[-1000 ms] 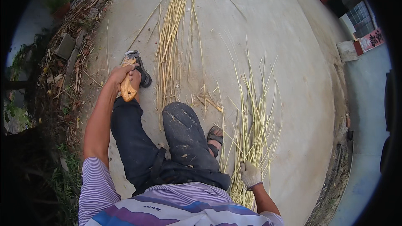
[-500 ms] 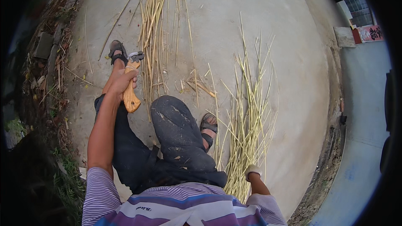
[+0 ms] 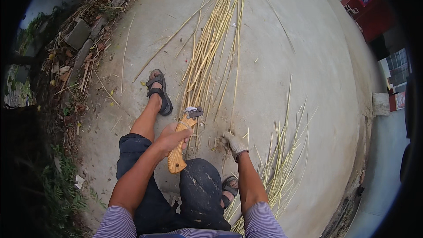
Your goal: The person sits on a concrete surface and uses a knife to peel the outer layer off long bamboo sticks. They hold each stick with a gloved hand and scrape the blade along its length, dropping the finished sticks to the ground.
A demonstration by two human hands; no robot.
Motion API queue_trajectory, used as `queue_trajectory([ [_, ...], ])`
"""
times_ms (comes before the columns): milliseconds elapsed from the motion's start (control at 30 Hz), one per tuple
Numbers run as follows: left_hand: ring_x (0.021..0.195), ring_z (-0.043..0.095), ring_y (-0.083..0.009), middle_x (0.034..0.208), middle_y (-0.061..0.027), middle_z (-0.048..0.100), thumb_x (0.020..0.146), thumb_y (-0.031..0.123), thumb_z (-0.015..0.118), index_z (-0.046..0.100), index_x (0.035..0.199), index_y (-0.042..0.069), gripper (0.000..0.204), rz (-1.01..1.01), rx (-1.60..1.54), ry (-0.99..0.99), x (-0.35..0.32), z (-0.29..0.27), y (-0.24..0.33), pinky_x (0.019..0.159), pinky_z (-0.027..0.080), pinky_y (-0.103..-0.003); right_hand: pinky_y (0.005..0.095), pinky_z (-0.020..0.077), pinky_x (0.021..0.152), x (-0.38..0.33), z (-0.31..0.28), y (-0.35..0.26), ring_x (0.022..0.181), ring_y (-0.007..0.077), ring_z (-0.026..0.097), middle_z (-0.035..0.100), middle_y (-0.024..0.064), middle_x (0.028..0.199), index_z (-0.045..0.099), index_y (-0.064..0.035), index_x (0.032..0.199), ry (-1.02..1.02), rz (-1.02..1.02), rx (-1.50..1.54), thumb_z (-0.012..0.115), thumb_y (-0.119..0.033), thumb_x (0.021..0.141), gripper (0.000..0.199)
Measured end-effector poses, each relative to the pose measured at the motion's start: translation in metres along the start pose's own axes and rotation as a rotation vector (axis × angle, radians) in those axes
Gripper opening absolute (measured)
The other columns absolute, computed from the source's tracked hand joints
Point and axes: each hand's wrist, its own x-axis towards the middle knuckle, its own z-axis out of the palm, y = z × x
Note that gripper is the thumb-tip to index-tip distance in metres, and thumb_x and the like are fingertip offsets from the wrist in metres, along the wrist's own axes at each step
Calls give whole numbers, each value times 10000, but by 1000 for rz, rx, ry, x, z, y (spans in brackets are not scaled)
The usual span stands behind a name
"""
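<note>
My left hand (image 3: 171, 139), bare, is closed round the pale wooden handle (image 3: 176, 161) of a tool with a short grey metal head (image 3: 193, 112). The tool is over the near end of a long bundle of straw-coloured canes (image 3: 206, 64) on the ground. My right hand (image 3: 235, 144), in a whitish work glove, is low beside the bundle. Its fingers are curled round a single thin cane (image 3: 238, 68), which shows above and below the glove. The fingertips are partly hidden.
A second heap of thinner, yellow-green canes (image 3: 282, 167) lies to my right. My sandalled feet stand on a concrete floor (image 3: 317, 83). Along the left edge run rubble, bricks (image 3: 78, 34) and weeds (image 3: 61, 189); a pale blue wall (image 3: 381, 158) borders the right.
My right hand has moved from the yellow-green heap forward and left to the thin cane. The left hand, still holding the wooden-handled tool, is now over the bundle. The view has shifted.
</note>
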Motion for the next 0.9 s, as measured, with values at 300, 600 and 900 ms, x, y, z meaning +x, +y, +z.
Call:
queue_trajectory([
  [300, 519, 557, -131, 735, -36, 581, 919, 183, 680, 533, 1001, 11, 240, 57, 32, 30, 5, -4, -5, 466, 456, -299, 289, 467, 463, -179, -61, -63, 497, 144, 558, 611, 69, 646, 654, -11, 1087, 324, -28, -293, 550, -364, 969, 386],
  [600, 459, 554, -152, 608, -41, 550, 861, 132, 656, 554, 725, 24, 201, 143, 58, 98, 16, -10, -35, 439, 451, -320, 509, 504, 727, -523, -190, 104, 814, 413, 636, 670, 248, 921, 604, -2, 1204, 860, -348, -1242, 521, -156, 996, 273],
  [900, 488, 575, -171, 623, -58, 586, 872, 132, 637, 571, 691, 32, 217, 184, 91, 146, 11, -38, -55, 482, 482, -344, 331, 496, 647, -663, -244, 197, 726, 223, 584, 576, 79, 775, 599, -1, 1260, 1224, 232, -1207, 531, -145, 959, 341],
])
